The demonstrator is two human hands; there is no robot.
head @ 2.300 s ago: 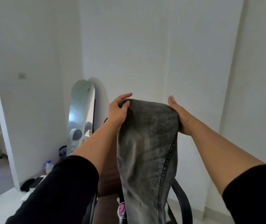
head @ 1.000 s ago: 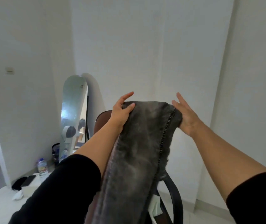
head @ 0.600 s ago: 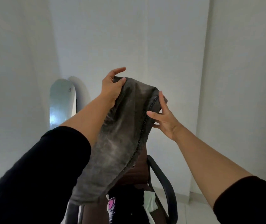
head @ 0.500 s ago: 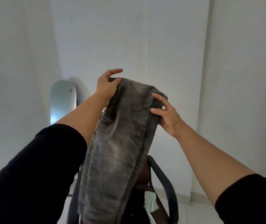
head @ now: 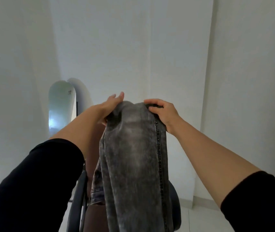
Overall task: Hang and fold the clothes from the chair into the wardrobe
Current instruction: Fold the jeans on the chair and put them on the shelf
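White walls (head: 150, 47) fill most of the view. In front of them hang the grey jeans (head: 133, 164), folded over at the top and held up at chest height above the chair (head: 76, 206); their lower end runs off the bottom edge. The chair is mostly hidden — only a dark armrest on each side and a strip of brown back and seat show. A tall arched mirror (head: 61, 104) leans against the left wall, its lower part covered by the left forearm. The right hand (head: 162, 111) grips the top right corner of the jeans, fingers curled over the seam. The left hand (head: 111, 104) holds the top left — fingers fairly straight behind the cloth, thumb hidden.
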